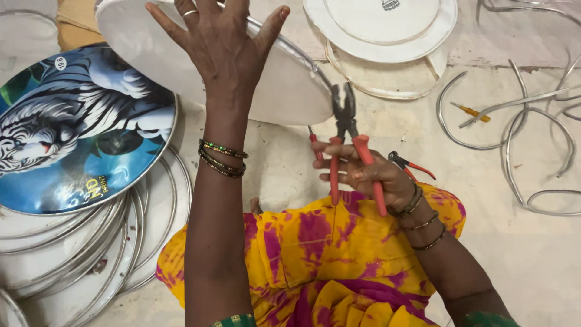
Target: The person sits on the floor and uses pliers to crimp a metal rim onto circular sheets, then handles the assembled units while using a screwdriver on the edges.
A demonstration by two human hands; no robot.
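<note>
My left hand (221, 42) lies flat with fingers spread on a round white disc with a metal rim (284, 91), holding it tilted up off the floor. My right hand (372, 175) grips red-handled pliers (346, 130), whose dark jaws bite the disc's metal rim at its right edge. A thin red-handled tool (313, 142) pokes out beside the same hand. Bangles sit on both wrists, and a yellow and pink garment covers my lap.
A disc printed with a white tiger (78, 130) tops a pile of white rimmed discs (91, 254) at left. More white discs (387, 36) lie at the back. Bent metal strips (514, 133), a yellow-handled screwdriver (472, 111) and small red cutters (410, 165) lie at right.
</note>
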